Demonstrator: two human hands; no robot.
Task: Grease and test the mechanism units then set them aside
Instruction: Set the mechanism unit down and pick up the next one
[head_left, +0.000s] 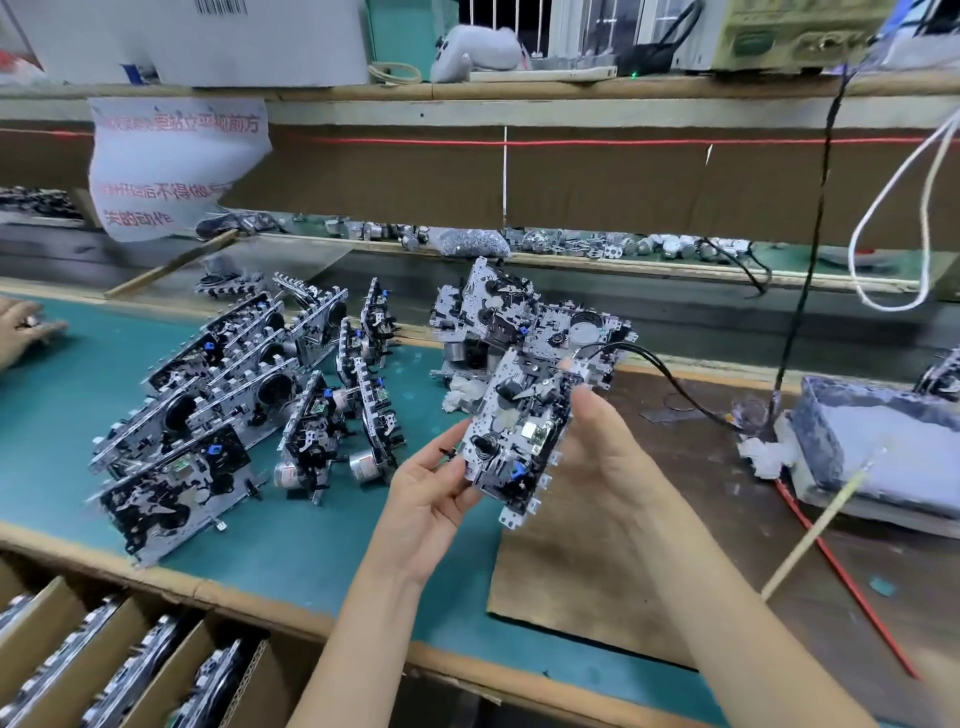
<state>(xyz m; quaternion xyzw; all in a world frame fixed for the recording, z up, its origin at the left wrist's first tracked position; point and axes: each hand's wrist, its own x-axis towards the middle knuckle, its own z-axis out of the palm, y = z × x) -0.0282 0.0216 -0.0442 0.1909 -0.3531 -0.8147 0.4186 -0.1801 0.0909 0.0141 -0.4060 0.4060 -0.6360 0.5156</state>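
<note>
Open strip of green mat (311, 561) before crowded units (234, 410); black cable (675, 387) rightward.

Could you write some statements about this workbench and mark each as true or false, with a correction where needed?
1. The left hand and the right hand hold one mechanism unit together. True.
2. A black cable reaches the held unit's upper end. True.
3. The right hand grips the wooden stick. False: the stick leans against the grease tray, untouched.
4. The cluster of units at the left lies on brown cardboard. False: it stands on the green mat.
</note>
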